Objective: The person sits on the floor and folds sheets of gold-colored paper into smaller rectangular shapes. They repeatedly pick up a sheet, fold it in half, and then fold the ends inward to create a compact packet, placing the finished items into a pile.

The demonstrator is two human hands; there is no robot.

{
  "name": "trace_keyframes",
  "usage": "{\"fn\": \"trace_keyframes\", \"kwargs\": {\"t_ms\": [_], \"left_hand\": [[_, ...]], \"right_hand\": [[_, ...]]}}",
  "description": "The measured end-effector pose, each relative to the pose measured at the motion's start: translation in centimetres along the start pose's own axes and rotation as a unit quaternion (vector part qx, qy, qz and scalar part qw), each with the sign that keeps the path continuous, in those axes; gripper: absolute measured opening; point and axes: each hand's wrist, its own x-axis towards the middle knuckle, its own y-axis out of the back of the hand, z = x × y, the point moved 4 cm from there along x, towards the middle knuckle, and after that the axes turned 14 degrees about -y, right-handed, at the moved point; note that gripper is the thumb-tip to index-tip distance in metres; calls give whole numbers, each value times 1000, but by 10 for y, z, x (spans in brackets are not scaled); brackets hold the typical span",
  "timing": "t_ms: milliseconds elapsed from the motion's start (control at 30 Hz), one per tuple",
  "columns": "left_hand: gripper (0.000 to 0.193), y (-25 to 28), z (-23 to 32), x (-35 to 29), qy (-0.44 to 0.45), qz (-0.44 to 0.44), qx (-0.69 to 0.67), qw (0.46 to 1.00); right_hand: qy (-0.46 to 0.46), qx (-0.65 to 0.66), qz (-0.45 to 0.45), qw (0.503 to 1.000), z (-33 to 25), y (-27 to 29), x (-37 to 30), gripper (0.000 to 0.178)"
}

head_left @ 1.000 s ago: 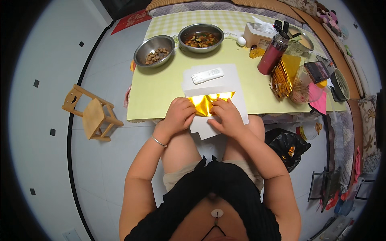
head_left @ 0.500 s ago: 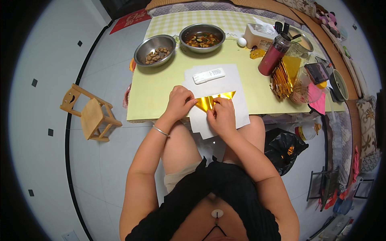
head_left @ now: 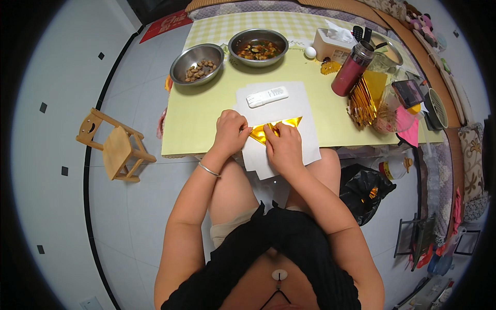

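Gold foil [head_left: 258,135], super shiny, is what both hands are on in the head view, so here's my read on how it'd handle. It looks paper-thin, so I'd guess practically weightless, floppy until creased, a bit slick on the bright face and pretty easy to tear or wrinkle. I'd hold it by the outer corners or pinch along a folded edge, not grab the middle.

Looks-wise, the part you can see is roughly triangular: long edge on the far side rising a bit toward the right, tapering toward the near side, with bright and dark bands where it bends. The right hand covers a good chunk, so I can't tell the whole outline.

Where it is: lying on a white sheet [head_left: 309,142] at the near edge of the pale green bench [head_left: 199,121], just nearer than a flat white object [head_left: 267,96].

Left hand [head_left: 231,132]: fingers pinched together at the foil's left corner. Right hand [head_left: 285,147]: fingers curled down onto the middle of it; can't tell if the thumb's really gripping or they're only pressing. Over on the right, beside a red flask [head_left: 352,72], sits a bunch of gold pieces [head_left: 365,101].
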Motion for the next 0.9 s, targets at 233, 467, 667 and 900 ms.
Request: {"fn": "trace_keyframes", "kwargs": {"t_ms": [233,467,667,900], "left_hand": [[14,2,5,1,-6,14,11,1000],[8,1,37,-4,-165,7,45,985],[16,11,38,-2,-70,-33,87,993],[30,-2,33,32,-14,-29,132,991]], "right_hand": [[13,-39,9,999,-1,-1,-1,39],[6,-60,-43,997,1,0,-4,48],[55,-57,-45,996,6,7,-3,54],[-46,-46,-154,986,24,29,52,68]]}}
